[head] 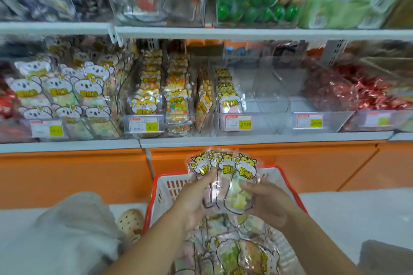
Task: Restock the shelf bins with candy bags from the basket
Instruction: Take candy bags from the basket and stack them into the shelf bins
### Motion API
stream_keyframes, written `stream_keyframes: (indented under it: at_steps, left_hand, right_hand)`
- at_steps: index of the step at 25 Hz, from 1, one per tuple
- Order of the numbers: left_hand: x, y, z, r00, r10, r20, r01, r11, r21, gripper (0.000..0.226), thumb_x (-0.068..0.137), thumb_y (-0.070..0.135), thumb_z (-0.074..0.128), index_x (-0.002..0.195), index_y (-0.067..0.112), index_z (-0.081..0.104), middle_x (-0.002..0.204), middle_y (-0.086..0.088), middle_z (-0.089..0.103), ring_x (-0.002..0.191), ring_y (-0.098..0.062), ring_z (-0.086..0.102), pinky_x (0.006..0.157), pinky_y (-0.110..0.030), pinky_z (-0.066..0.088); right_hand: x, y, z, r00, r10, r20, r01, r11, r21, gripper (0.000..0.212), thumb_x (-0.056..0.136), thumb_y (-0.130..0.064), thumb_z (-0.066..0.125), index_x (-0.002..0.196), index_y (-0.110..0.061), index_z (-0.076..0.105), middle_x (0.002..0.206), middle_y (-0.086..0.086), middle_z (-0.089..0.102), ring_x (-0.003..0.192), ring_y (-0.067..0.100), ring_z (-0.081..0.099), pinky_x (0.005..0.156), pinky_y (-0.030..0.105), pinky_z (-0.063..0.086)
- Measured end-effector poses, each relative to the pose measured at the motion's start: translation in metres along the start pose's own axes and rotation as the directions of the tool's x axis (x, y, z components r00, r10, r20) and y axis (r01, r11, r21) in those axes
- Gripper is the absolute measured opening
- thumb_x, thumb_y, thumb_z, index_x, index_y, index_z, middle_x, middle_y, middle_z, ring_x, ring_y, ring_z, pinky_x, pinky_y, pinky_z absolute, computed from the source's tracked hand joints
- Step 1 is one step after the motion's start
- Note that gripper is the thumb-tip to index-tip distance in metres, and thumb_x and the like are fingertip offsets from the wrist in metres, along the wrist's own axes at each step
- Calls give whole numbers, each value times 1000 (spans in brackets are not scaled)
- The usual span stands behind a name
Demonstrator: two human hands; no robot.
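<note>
Both hands hold up a fanned bunch of clear candy bags with yellow cartoon-animal labels, just above the basket. My left hand grips the bunch from the left, and my right hand grips it from the right. Below them sits the red and white basket, with more candy bags lying inside. On the shelf straight ahead, a clear bin holds one short row of matching bags at its left side, the rest of it bare.
Left of that bin, other bins hold koala-label bags and orange cat-label bags. A bin of red-wrapped candy stands at the right. An orange shelf base runs below. A perforated beige shoe shows beside the basket.
</note>
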State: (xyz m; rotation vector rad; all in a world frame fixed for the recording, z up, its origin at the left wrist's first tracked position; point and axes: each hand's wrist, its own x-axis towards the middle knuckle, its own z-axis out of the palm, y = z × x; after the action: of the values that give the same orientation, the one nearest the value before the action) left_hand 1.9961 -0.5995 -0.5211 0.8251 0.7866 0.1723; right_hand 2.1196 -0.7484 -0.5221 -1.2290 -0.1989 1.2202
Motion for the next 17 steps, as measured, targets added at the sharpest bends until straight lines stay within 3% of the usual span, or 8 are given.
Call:
stream_keyframes:
  at_steps: [2, 4, 7, 10, 13, 15, 17]
  left_hand:
    - [-4, 19, 14, 1000, 14, 15, -14, 1000, 4, 58, 72, 44, 76, 122, 20, 59, 126, -6, 65, 109, -27, 64, 73, -39, 55]
    - [-9, 40, 27, 998, 35, 61, -34, 999, -16, 37, 81, 36, 72, 111, 16, 63, 114, -9, 70, 102, -31, 68, 72, -43, 60]
    - [-10, 74, 41, 988, 72, 138, -69, 997, -23, 51, 78, 32, 74, 121, 7, 60, 117, -17, 69, 101, -37, 68, 64, -45, 60]
    - [-5, 105, 56, 979, 137, 148, -138, 990, -6, 73, 51, 30, 87, 112, 0, 61, 123, -12, 66, 114, -32, 61, 64, -43, 59]
    - [5, 139, 67, 965, 241, 100, -244, 970, 20, 58, 57, 18, 87, 105, -2, 61, 103, -9, 75, 90, -21, 69, 74, -53, 59]
    - [15, 163, 64, 948, 318, 29, -319, 948, 15, 43, 72, 14, 81, 108, 0, 63, 107, -14, 73, 84, -23, 72, 71, -51, 60]
    - [26, 182, 55, 929, 369, -27, -369, 929, 15, 47, 79, 13, 77, 120, 3, 59, 98, -13, 75, 78, -27, 74, 62, -45, 61]
  right_hand:
    - [-6, -20, -4, 999, -50, 1, 50, 999, 8, 40, 61, -22, 90, 89, -5, 66, 81, 17, 55, 69, 28, 57, 82, 44, 50]
    - [-11, -41, -10, 995, -94, -25, 94, 996, 10, 43, 65, -24, 88, 98, -5, 67, 91, 20, 55, 79, 30, 56, 84, 43, 51]
    - [-21, -76, -8, 979, -203, -32, 203, 979, 3, 35, 72, -17, 82, 102, -2, 71, 98, 23, 58, 79, 30, 61, 86, 44, 54]
    - [-20, -116, 4, 955, -292, -44, 289, 955, -63, 24, 76, -9, 67, 96, 3, 70, 87, 18, 70, 72, 26, 69, 87, 47, 54]
    - [-6, -164, 17, 919, -381, -105, 355, 913, -203, 25, 71, -11, 71, 91, 2, 63, 68, 11, 65, 55, 21, 60, 59, 32, 52]
    - [15, -203, 16, 826, -512, -236, 424, 841, -336, 20, 78, -5, 70, 92, 0, 56, 63, 7, 63, 52, 18, 58, 46, 24, 45]
    - [48, -237, 11, 665, -662, -346, 394, 704, -591, 23, 82, -7, 70, 99, -5, 54, 79, 6, 62, 71, 22, 60, 57, 26, 46]
